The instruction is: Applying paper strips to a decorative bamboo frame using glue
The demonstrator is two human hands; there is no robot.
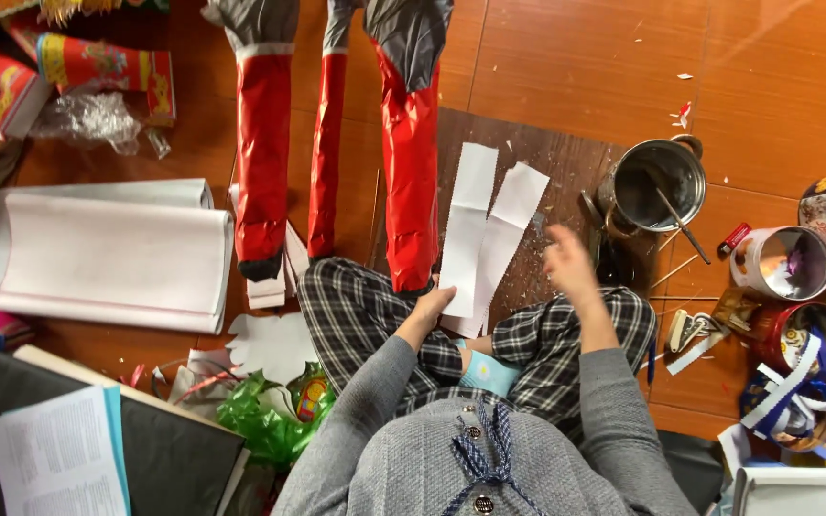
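Far left: a wide roll of white paper [112, 253] lies part unrolled on the brown tile floor [767, 67]. Beside it, three long red foil tubes [411, 182] with grey tops run up and out of view.

Centre: I sit cross-legged in checked trousers. My left hand [429, 308] presses its fingers down on the near end of two white paper strips [483, 234], which lie side by side on a brown board [566, 172] in front of my knees. My right hand [569, 265] hovers over the board, fingers spread, holding nothing; it is blurred.

Right: a steel pot [657, 183] with a thin stick leaning inside, contents dark and hard to make out. Next, a white tin [784, 263] with scraps in it, then a red tin [800, 336] draped with white and blue strips. Further tins are cut off at the edge.
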